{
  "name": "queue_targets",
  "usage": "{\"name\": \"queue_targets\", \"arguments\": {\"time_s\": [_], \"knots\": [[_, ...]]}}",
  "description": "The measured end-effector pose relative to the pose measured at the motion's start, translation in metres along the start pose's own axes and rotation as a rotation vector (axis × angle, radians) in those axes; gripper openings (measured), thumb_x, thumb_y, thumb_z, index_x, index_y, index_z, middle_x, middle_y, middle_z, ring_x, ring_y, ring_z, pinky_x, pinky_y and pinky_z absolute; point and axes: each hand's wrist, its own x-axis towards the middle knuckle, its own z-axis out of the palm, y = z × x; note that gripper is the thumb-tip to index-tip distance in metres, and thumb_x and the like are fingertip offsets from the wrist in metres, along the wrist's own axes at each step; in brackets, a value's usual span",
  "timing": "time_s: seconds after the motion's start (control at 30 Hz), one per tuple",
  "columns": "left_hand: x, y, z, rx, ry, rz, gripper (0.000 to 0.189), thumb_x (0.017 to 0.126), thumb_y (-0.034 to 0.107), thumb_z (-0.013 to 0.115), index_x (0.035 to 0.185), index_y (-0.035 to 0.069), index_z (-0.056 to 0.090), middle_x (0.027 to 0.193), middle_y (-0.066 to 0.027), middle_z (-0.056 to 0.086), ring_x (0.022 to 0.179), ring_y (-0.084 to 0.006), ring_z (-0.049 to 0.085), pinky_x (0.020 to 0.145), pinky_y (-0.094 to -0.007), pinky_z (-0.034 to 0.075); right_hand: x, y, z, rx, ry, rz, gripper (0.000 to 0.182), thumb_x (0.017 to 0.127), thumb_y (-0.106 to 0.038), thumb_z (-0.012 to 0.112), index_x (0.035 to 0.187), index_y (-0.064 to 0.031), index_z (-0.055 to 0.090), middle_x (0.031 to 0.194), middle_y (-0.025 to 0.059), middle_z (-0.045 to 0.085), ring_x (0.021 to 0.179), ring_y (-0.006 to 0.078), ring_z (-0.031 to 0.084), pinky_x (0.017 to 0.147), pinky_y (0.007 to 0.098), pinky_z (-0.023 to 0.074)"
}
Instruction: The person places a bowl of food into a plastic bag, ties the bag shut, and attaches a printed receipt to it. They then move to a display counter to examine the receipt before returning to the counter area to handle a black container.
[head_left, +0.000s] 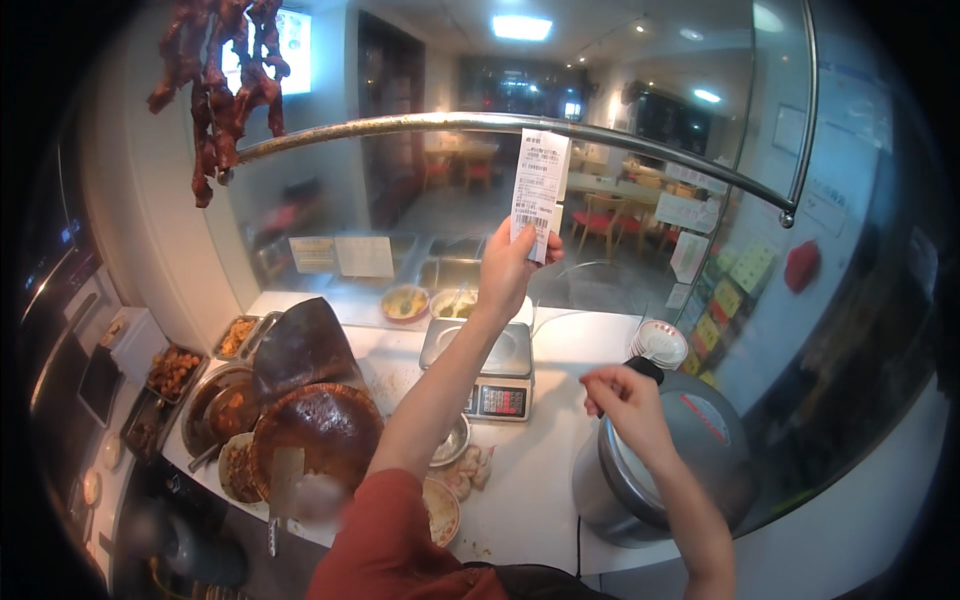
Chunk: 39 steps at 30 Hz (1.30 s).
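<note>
My left hand (511, 262) is raised near the glass and grips the lower end of a printed paper receipt (538, 180), thumb in front. The receipt's top edge meets the horizontal metal rail (420, 122). Beneath my left forearm stands a digital scale (511, 352) with a steel platform. My right hand (622, 401) hovers with curled fingers beside the black handle of a large metal pot (652, 465); whether it holds anything does not show. To the left, a cleaver (286, 480) lies on the edge of a round chopping block (319, 431).
Roasted meat (225, 90) hangs at the upper left. Trays of food (174, 371) line the left side. A stack of bowls (660, 341) stands behind the pot. Garlic (472, 469) and a bowl (441, 510) sit near my body. A glass screen rises behind the counter.
</note>
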Motion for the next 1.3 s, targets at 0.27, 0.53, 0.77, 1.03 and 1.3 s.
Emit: {"name": "queue_targets", "arguments": {"time_s": [0.27,0.53,0.77,1.03,1.3], "knots": [[0.004,-0.014,-0.011,-0.102,0.022,0.029,0.019,0.097,0.018,0.041,0.104,0.003,0.048,0.084,-0.011,0.06,0.071,-0.0172,0.058,0.069,-0.0298,0.048,-0.095,-0.004,-0.003,-0.026,-0.017,0.167,0.015,0.089,-0.01,0.056,0.095,0.0011,0.064,0.073,0.0032,0.062,0.065,0.0078,0.058,0.061,0.0211,0.0455],[0.02,-0.03,-0.081,-0.147,0.061,-0.05,0.002,0.083,0.008,0.058,0.084,0.007,0.058,0.076,-0.0033,0.058,0.067,-0.0125,0.055,0.06,-0.0262,0.047,-0.194,0.079,0.004,0.27,0.207,0.365,0.019,0.089,-0.016,0.057,0.095,0.001,0.062,0.071,0.0038,0.061,0.063,0.0093,0.058,0.06,0.0233,0.0486],[-0.027,-0.073,-0.048,-0.338,0.169,-0.179,0.019,0.084,0.019,0.059,0.07,0.012,0.049,0.067,0.0027,0.054,0.054,-0.013,0.048,0.048,-0.0236,0.038,-0.29,0.103,0.002,0.26,0.544,0.562,0.017,0.085,-0.017,0.056,0.086,-0.0009,0.061,0.07,0.0054,0.061,0.063,0.0112,0.058,0.058,0.0259,0.049],[-0.248,-0.112,0.098,0.141,-0.073,-0.171,0.013,0.088,0.006,0.049,0.089,-0.001,0.059,0.067,-0.0055,0.051,0.061,-0.0129,0.047,0.059,-0.0259,0.041,-0.41,0.157,-0.006,-0.792,0.013,1.053,0.027,0.084,-0.027,0.056,0.1,-0.0055,0.062,0.097,0.0162,0.064,0.09,0.0313,0.062,0.075,0.042,0.0487],[-0.474,-0.176,0.336,0.138,-1.642,-0.85,0.029,0.087,0.005,0.06,0.115,0.006,0.057,0.095,-0.0065,0.065,0.089,-0.0155,0.063,0.079,-0.0271,0.049,-0.591,0.145,-0.094,-0.724,0.298,1.295,0.029,0.081,-0.022,0.058,0.105,-0.0073,0.064,0.114,0.0146,0.061,0.103,0.0319,0.06,0.083,0.0459,0.0482]]}}
